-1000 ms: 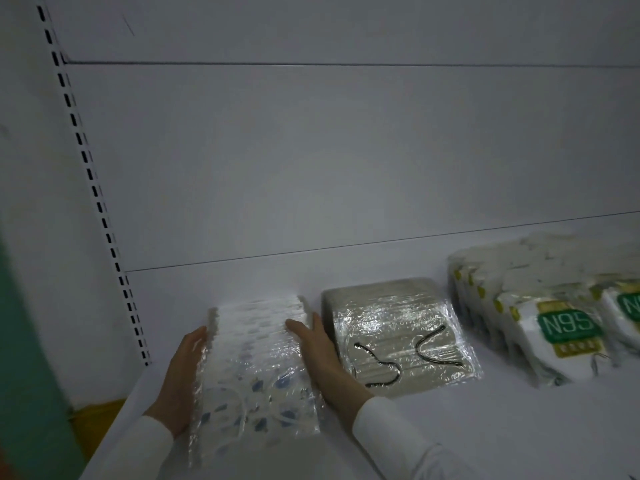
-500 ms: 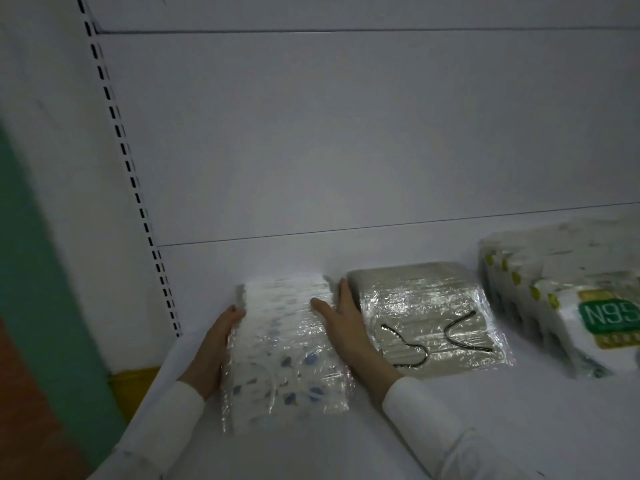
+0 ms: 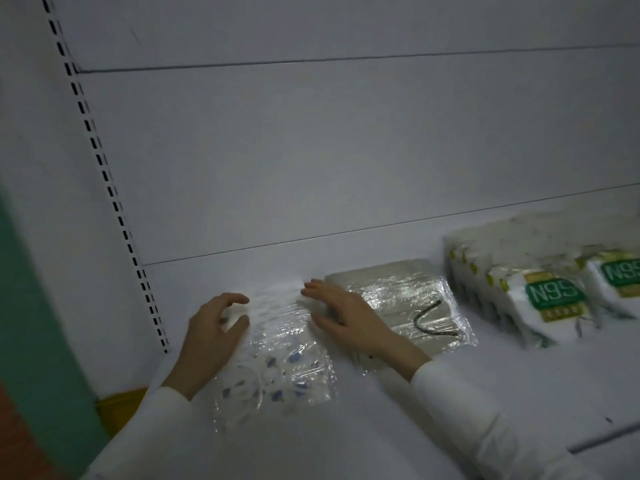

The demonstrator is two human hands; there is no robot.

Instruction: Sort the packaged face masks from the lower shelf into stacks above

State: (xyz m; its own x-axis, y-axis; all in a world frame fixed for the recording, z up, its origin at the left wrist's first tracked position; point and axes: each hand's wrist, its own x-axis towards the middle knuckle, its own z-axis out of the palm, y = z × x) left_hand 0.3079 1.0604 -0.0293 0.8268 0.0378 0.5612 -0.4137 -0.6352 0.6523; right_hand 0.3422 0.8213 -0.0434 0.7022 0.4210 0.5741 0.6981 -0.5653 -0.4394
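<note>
A stack of clear-wrapped white masks with blue print [image 3: 284, 362] lies on the white shelf [image 3: 381, 427], its far end against the back panel. My left hand [image 3: 213, 329] is at the stack's left edge, fingers loosely curved, thumb touching the wrap. My right hand [image 3: 346, 318] lies with fairly straight fingers along the stack's right edge, partly over a wrapped stack of grey masks with black ear loops [image 3: 408, 303]. White N95 packs with green labels [image 3: 540, 299] sit in rows further right.
The white back panel [image 3: 346, 168] rises behind the stacks, with a slotted upright [image 3: 114, 202] at the left. A green and orange wall [image 3: 31, 341] borders the shelf's left end. The shelf's front edge shows at lower right.
Both hands have eased off the patterned stack's sides; the left fingers now curl loosely and the right hand has slid over towards the grey stack. The stack sits against the back panel.
</note>
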